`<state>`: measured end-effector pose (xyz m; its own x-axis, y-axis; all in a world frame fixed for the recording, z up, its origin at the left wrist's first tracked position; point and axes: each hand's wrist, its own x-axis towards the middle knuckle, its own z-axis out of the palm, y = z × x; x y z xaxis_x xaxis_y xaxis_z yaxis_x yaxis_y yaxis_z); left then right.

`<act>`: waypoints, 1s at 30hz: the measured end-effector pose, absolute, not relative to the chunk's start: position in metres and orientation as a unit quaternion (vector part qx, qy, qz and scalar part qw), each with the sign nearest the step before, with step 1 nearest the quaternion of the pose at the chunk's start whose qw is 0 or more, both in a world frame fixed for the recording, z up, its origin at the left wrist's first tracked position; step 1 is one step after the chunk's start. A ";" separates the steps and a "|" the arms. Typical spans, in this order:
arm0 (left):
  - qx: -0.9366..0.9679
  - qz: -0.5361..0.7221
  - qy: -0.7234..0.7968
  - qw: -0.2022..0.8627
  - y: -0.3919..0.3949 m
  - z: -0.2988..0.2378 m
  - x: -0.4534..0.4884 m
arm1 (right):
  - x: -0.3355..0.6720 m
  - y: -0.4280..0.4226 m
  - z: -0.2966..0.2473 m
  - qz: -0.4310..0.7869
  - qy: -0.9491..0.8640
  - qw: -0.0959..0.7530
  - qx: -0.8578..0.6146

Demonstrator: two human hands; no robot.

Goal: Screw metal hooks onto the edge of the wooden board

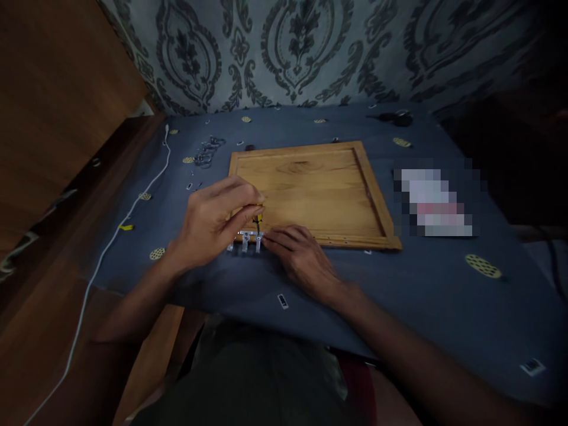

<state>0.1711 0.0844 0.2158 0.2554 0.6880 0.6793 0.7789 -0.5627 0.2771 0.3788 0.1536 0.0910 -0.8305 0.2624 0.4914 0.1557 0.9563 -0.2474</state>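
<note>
A small screwdriver (258, 215) with a yellow handle stands nearly upright in the closed fingers of my left hand (217, 216). Its shaft points down at a shiny metal hook rail (245, 237), which lies along the near edge of a framed wooden board (302, 192), its hooks toward me. My right hand (299, 251) lies low at that same edge, fingers bent and together, fingertips against the rail's right end. Its thumb is hidden. A row of small holes shows in the near frame strip to the right of this hand.
Several shiny hook-like metal pieces (208, 152) lie beyond the board on the left. Dark-handled scissors (396, 118) rest at the back right, and a pixelated flat item (437, 204) nearer. A white cable (133, 207) runs down the left side. A patterned curtain (302, 47) hangs behind the table.
</note>
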 end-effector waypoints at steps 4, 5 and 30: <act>-0.805 -0.389 -0.446 0.041 0.086 0.219 0.170 | 0.378 0.154 0.091 0.098 -0.952 0.266 -0.111; -0.809 -0.385 -0.442 0.037 0.087 0.219 0.170 | 0.378 0.154 0.090 0.096 -0.952 0.270 -0.109; -0.745 -0.452 -0.488 0.050 0.072 0.211 0.162 | 0.377 0.155 0.088 0.104 -0.946 0.288 -0.105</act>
<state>0.1619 0.0723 0.2113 0.1149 0.6816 0.7226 0.7728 -0.5184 0.3661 0.3772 0.1548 0.0882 -0.8118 0.2582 0.5237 0.1380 0.9563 -0.2576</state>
